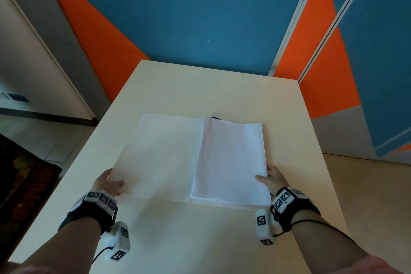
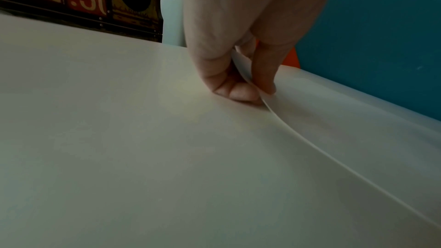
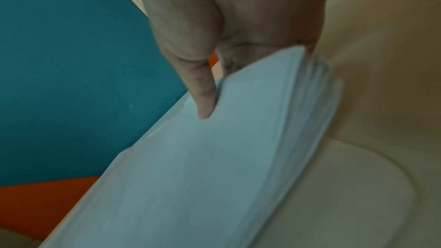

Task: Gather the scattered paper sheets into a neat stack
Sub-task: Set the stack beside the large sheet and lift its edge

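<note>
A thick stack of white sheets (image 1: 231, 160) lies on the cream table (image 1: 200, 87), right of centre. My right hand (image 1: 270, 177) grips its near right corner, thumb on top and fingers under; the right wrist view shows that stack (image 3: 203, 167) lifted and bent at that corner. A thinner layer of white sheets (image 1: 160, 153) lies to the left, its right edge under the stack. My left hand (image 1: 111, 181) pinches the near left corner of it; in the left wrist view the thumb and fingers (image 2: 238, 90) hold the raised paper edge (image 2: 310, 142).
A small dark object (image 1: 214, 118) peeks out behind the stack's far edge. The table ends close behind the papers against a blue and orange wall (image 1: 189, 18). A dark printed panel (image 1: 20, 176) stands on the floor to the left. Bare tabletop (image 1: 189, 229) lies between my forearms.
</note>
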The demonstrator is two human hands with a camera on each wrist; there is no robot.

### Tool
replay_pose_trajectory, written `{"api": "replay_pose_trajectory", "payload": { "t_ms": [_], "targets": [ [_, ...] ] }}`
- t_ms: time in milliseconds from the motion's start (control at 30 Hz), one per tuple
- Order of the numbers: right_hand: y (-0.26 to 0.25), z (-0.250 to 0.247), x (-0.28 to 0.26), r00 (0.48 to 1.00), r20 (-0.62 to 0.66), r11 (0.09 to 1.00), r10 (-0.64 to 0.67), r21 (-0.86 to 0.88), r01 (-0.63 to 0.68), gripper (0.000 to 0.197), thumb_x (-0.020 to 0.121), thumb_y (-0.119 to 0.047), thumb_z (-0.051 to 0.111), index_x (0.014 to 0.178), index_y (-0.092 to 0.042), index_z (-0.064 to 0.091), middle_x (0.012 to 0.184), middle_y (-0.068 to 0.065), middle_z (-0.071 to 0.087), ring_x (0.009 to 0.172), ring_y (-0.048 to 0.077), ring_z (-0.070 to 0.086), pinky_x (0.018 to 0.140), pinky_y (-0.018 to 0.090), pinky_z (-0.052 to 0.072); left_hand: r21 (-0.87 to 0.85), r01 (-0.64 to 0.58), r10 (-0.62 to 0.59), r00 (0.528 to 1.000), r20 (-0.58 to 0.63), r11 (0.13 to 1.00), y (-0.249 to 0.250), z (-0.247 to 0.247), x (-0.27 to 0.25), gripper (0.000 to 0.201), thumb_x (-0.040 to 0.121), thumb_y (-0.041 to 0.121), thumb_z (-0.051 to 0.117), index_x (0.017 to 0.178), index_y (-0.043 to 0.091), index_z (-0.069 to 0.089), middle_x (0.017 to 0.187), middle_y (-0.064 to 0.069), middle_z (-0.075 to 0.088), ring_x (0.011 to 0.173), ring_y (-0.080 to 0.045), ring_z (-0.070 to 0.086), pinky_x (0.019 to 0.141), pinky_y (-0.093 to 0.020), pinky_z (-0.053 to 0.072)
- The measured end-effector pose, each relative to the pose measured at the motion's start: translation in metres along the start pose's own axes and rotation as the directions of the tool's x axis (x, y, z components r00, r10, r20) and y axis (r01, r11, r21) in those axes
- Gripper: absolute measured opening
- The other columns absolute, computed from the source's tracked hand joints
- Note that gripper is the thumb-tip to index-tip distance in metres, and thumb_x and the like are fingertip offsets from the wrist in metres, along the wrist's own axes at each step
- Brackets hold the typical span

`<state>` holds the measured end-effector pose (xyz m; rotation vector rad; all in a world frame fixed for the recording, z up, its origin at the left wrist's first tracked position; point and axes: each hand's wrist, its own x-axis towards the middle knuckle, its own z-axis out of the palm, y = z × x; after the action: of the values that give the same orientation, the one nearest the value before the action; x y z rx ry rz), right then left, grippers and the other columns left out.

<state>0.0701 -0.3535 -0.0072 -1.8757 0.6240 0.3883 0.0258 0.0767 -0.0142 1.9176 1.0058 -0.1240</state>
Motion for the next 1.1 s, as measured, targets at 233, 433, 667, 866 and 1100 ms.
{"api": "replay_pose_trajectory", "payload": {
  "t_ms": [233, 433, 667, 866, 1100],
  "targets": [
    [0.002, 0.001, 0.006, 0.993, 0.036, 0.991, -0.108, -0.07, 0.111, 0.061, 0.084, 0.004, 0.057, 0.139, -0.018, 0.042, 0.113, 0.007, 0.063, 0.098, 0.023, 0.06, 0.097, 0.035, 0.047, 0.073, -0.009, 0.009, 1.0, -0.001, 0.997, 0.001, 0.0, -0.002, 0.049, 0.085, -0.002, 0.058, 0.133, 0.001, 0.048, 0.082, -0.019, 0.058, 0.048, -0.019, 0.047, 0.047, -0.024, 0.035],
    [0.003, 0.003, 0.009, 0.993, 0.012, 0.984, -0.119, -0.133, 0.119, 0.059, 0.083, 0.003, 0.056, 0.137, -0.017, 0.044, 0.126, 0.009, 0.062, 0.111, 0.028, 0.061, 0.1, 0.035, 0.045, -0.103, 0.016, -0.018, 1.0, -0.014, 0.995, 0.003, -0.002, -0.001, 0.043, 0.089, 0.006, 0.055, 0.132, 0.003, 0.05, 0.109, -0.026, 0.062, 0.07, -0.03, 0.055, 0.034, -0.016, 0.043],
    [0.003, 0.007, 0.011, 0.996, -0.034, 0.971, -0.08, -0.228, 0.07, 0.063, 0.082, -0.006, 0.057, 0.141, -0.018, 0.04, 0.129, 0.007, 0.061, 0.111, 0.028, 0.06, 0.095, 0.03, 0.047, -0.83, 0.086, 0.289, 0.914, 0.287, 0.551, 0.034, -0.03, -0.032, 0.056, 0.079, 0.063, 0.046, 0.096, 0.016, 0.072, 0.103, -0.006, 0.071, 0.097, -0.026, 0.068, 0.087, -0.046, 0.048],
    [0.004, 0.005, 0.013, 0.999, -0.011, 0.966, -0.045, -0.254, 0.041, 0.064, 0.083, -0.008, 0.058, 0.142, -0.019, 0.037, 0.133, 0.007, 0.058, 0.115, 0.028, 0.058, 0.098, 0.031, 0.046, -0.8, 0.252, 0.559, 0.603, 0.569, 0.544, 0.081, -0.008, -0.063, 0.069, 0.093, 0.055, 0.033, 0.129, 0.0, 0.053, 0.126, -0.024, 0.06, 0.118, -0.031, 0.057, 0.102, -0.04, 0.042],
    [0.006, 0.002, 0.012, 0.997, 0.047, 0.965, -0.062, -0.252, 0.072, 0.066, 0.085, -0.009, 0.058, 0.145, -0.023, 0.033, 0.139, 0.004, 0.052, 0.123, 0.028, 0.053, 0.103, 0.036, 0.044, -0.086, -0.415, 0.374, 0.69, 0.62, 0.906, 0.099, 0.098, -0.105, 0.033, 0.092, 0.031, 0.054, 0.125, 0.031, 0.057, 0.128, 0.004, 0.053, 0.12, -0.016, 0.049, 0.095, -0.023, 0.035]
  ]
}}
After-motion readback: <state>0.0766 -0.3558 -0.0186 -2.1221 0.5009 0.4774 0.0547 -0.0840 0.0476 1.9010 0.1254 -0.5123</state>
